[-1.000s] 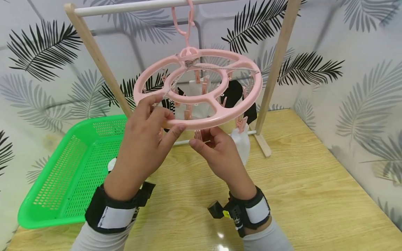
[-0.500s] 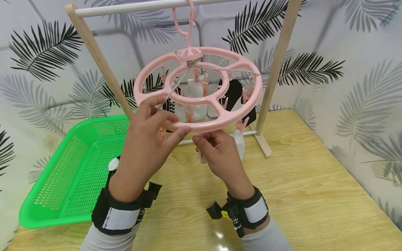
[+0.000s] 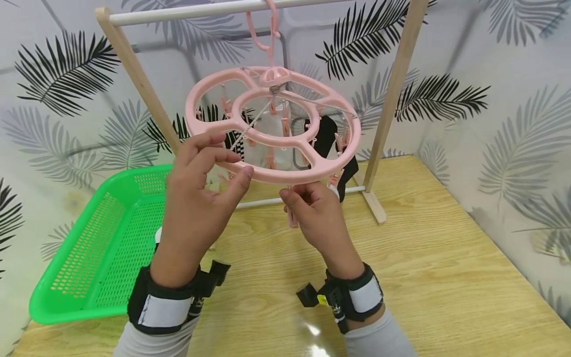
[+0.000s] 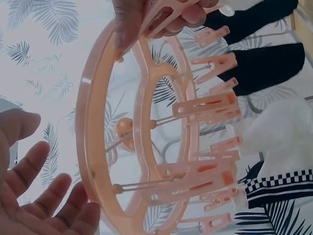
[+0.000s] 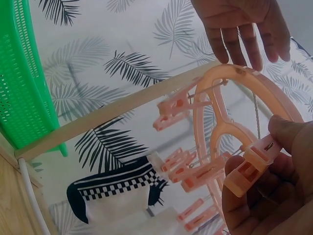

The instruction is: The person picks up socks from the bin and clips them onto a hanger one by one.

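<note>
A pink round clip hanger (image 3: 285, 176) hangs tilted in the head view, its near rim toward me. My left hand (image 3: 194, 183) is at the rim's near left, thumb and fingers spread, fingertips right at the edge. Below the near rim my right hand (image 3: 317, 210) pinches a pink clothespin (image 5: 249, 169) between thumb and fingers. Nothing shows in that clothespin's jaws. Several other clothespins (image 4: 210, 105) dangle from the ring. On the far side hang black socks (image 4: 269, 68), a white sock (image 3: 267, 126) and a white sock with a checkered black band (image 5: 117, 186).
The hanger's hook (image 3: 273, 37) goes over the white rod (image 3: 192, 11) of a rack with wooden posts (image 3: 394, 94). At left a green plastic basket (image 3: 127, 238) stands on the wood-grain table (image 3: 446, 277). A leaf-patterned wall covering (image 3: 526, 148) surrounds the table.
My left hand has loosened from the rim and shifted left. The hanger has turned and tilted slightly. My right hand has moved slightly right, and its clothespin now points downward.
</note>
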Available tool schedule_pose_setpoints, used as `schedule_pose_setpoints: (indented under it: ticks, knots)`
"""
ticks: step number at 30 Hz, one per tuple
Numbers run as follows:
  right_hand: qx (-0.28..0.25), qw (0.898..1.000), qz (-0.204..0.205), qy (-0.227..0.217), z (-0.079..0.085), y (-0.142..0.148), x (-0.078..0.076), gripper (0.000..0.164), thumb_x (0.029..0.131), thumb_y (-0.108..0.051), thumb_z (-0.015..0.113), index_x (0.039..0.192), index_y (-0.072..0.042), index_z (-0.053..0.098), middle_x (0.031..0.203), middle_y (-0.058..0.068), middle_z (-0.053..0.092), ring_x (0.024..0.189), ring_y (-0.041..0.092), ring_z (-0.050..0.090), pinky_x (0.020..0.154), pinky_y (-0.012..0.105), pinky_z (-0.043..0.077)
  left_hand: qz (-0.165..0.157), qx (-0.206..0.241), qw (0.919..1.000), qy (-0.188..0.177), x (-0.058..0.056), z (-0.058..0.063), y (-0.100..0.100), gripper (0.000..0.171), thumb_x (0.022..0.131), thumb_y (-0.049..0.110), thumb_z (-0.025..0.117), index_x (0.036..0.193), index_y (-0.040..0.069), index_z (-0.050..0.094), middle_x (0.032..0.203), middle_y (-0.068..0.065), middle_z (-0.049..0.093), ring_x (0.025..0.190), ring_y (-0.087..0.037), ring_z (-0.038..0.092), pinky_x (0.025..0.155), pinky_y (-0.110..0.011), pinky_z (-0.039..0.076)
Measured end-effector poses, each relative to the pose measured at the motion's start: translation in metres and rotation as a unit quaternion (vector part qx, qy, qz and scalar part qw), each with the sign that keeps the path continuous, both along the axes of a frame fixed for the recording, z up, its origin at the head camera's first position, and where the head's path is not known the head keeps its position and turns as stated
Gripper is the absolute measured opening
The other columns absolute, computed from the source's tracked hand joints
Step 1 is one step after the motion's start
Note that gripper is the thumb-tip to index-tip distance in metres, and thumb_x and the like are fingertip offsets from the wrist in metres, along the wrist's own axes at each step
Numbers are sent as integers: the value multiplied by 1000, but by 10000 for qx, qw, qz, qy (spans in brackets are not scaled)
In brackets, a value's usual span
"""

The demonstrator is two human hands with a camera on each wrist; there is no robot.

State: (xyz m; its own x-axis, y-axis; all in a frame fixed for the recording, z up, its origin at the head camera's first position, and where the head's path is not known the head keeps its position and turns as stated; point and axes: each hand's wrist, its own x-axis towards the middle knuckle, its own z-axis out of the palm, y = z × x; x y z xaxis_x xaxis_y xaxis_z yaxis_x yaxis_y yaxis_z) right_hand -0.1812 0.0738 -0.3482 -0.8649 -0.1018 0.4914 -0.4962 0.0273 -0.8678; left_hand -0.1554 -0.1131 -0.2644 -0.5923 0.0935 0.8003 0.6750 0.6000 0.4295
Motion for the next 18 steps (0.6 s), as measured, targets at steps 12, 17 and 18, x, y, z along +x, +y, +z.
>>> schedule_pose_setpoints:
  ticks: [12, 17, 18]
  knots:
    - [-184, 9998, 95, -79, 0, 4, -3, 17, 99, -16, 63, 92, -1, 61, 69, 12, 56, 52, 24, 52, 49, 29, 42, 897, 836, 9917, -391, -14, 5, -46, 20, 93, 16, 67, 99, -2, 71, 118, -6, 62, 111, -11, 54, 87, -21, 49]
    - [-140, 9998, 104, -67, -1, 5, -4, 17, 99, -16, 63, 93, -1, 62, 70, 11, 57, 52, 24, 52, 49, 28, 41, 1732, 668, 9732, -1357, -38, -1, -90, 28, 95, 26, 61, 101, 1, 71, 109, -1, 61, 105, -14, 56, 79, -20, 45]
    - [-134, 9999, 92, -60, -1, 5, -4, 17, 99, -16, 63, 93, -1, 62, 70, 11, 57, 52, 24, 52, 49, 28, 41, 1833, 584, 9670, -1670, -45, -5, -99, 31, 96, 30, 59, 103, 2, 71, 112, -3, 60, 105, -16, 55, 77, -23, 44]
